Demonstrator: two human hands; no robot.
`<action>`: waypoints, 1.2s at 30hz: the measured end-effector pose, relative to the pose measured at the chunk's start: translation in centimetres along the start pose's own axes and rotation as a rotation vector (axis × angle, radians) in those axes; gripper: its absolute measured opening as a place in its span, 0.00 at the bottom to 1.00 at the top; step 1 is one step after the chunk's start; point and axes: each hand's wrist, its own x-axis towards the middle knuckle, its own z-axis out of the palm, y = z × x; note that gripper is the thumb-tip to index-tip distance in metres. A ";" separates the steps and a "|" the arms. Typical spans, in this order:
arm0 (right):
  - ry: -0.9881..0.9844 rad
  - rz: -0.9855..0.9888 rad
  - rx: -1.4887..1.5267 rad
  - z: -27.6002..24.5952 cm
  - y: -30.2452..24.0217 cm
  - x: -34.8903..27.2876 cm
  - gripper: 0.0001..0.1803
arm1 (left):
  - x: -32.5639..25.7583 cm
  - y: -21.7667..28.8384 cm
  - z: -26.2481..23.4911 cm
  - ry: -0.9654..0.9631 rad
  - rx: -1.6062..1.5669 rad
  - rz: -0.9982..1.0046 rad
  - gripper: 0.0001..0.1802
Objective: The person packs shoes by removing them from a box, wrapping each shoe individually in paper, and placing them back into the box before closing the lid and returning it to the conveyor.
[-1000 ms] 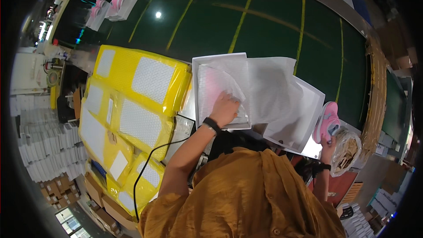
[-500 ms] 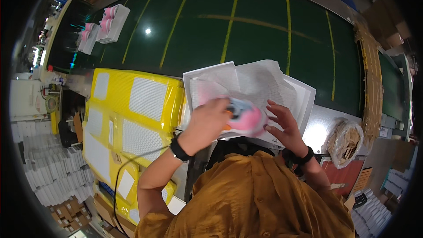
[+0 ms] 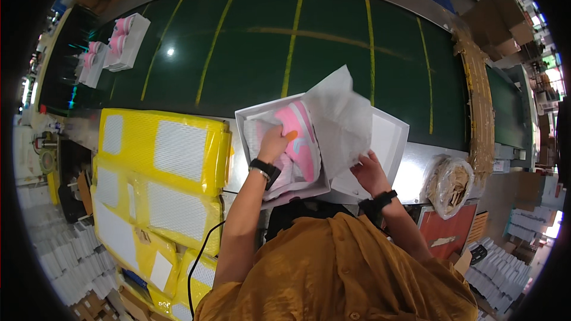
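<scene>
An open white shoe box (image 3: 251, 120) lies at the near edge of a dark green conveyor belt (image 3: 285, 47). Inside it lies a pink and white shoe (image 3: 300, 137). My left hand (image 3: 273, 144) rests on that shoe, pressing it into the box. My right hand (image 3: 369, 172) grips the lower edge of the white tissue paper (image 3: 342, 119), which is lifted over the right side of the box. The box lid (image 3: 386, 142) lies beside the box on the right. Both wrists wear dark bands.
Several yellow wrapped bundles (image 3: 160, 154) are stacked at the left. Two more open boxes with pink shoes (image 3: 122, 41) sit far left on the belt. A clear bag of brown material (image 3: 449, 184) lies right; stacks of flat white cartons (image 3: 499, 273) stand lower right.
The pink shoe came from my right hand at the far right to both hands over the box, and now lies in the box. My right hand has taken hold of the tissue paper.
</scene>
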 end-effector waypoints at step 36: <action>-0.412 -0.331 -0.411 3.9 -14.9 -9.8 0.25 | -9.8 10.6 -3.5 -0.085 0.141 0.130 0.54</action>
